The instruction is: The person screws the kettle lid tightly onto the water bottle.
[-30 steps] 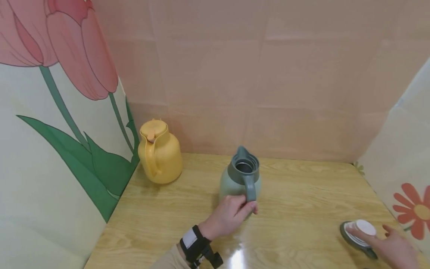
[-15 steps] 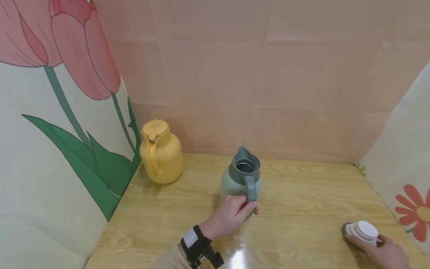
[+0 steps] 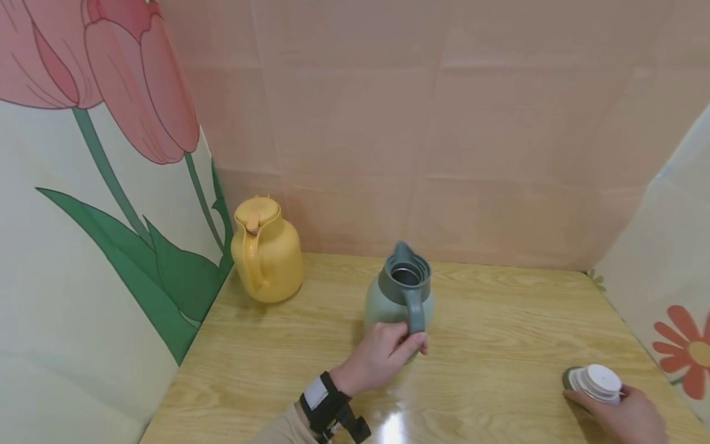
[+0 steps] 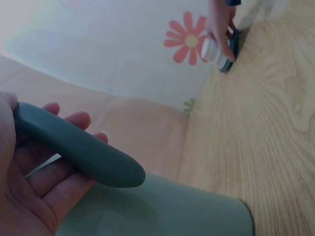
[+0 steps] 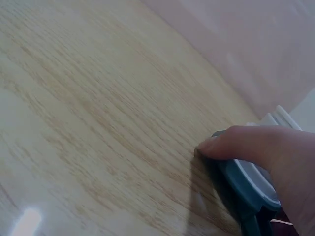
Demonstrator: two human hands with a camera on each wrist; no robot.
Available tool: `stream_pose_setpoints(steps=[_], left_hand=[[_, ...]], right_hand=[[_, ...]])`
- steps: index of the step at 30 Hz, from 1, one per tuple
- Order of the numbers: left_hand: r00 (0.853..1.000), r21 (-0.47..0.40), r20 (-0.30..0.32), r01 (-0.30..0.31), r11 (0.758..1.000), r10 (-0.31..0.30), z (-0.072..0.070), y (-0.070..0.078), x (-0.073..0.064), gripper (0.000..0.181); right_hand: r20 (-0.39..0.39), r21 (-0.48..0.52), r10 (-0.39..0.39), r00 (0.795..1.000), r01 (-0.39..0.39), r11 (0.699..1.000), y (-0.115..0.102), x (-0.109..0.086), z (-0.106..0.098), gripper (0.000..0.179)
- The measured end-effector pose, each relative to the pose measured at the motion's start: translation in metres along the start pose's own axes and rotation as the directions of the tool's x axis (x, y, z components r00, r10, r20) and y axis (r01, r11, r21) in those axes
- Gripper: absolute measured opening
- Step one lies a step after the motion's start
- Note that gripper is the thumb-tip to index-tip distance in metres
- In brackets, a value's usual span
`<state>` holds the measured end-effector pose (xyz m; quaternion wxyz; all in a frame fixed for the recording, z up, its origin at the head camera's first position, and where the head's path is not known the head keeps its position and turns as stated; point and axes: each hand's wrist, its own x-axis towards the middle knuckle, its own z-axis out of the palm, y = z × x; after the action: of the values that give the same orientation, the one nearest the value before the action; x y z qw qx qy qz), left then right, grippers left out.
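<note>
Since the earliest frame, the round dark-green plastic lid with a stepped white stopper (image 3: 603,381) has tipped up from lying flat on the pale wood-grain table (image 3: 499,333), and the right hand (image 3: 635,412) has gone from hovering fingers to gripping its edge, thumb along the rim. I see almost no change at the left hand (image 3: 383,351): its fingers are wrapped behind the smooth grey-green plastic handle (image 3: 415,311) of the rounded, pale-green jug (image 3: 377,308), which stands upright near the middle of the table, mouth uncovered.

I judge the step in hand to be picking up the lid while the jug is steadied. To my mind the next move calls for raising the lid level without losing that rim hold; I cannot tell whether its lower edge touches the table.

From my feeds, the jug's shell looks matt and hard, with a darker collar drawn into a pointed spout and a metallic-looking interior. White plastic rings stack up on the stopper. Well apart, on the left, stands a glossy yellow plastic jug (image 3: 277,262), its lid on.
</note>
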<state>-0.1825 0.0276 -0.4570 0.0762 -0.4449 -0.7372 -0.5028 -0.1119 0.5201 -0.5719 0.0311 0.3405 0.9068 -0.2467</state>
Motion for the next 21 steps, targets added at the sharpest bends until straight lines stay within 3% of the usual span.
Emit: stream_pose_setpoints(steps=[3,6,13,21], left_hand=[[1.000,0.001,0.002,-0.002,1.000,0.002,0.000,0.001,0.000,0.030],[1.000,-0.005,0.003,0.002,1.000,-0.002,0.000,0.001,0.001,0.029],[1.000,-0.022,-0.001,0.009,1.000,-0.009,0.001,0.001,0.001,0.029],[1.000,-0.038,-0.014,0.011,0.999,-0.012,0.001,-0.001,0.000,0.028]], right_hand=[[-0.016,0.018,-0.012,1.000,0.012,1.000,-0.004,-0.003,-0.001,0.121],[-0.024,0.056,0.025,0.999,-0.023,0.998,-0.009,-0.007,-0.001,0.122],[-0.092,0.227,0.110,0.990,-0.087,0.970,-0.023,-0.014,-0.001,0.122],[-0.134,0.394,0.011,0.991,0.043,0.918,-0.052,-0.025,-0.014,0.109]])
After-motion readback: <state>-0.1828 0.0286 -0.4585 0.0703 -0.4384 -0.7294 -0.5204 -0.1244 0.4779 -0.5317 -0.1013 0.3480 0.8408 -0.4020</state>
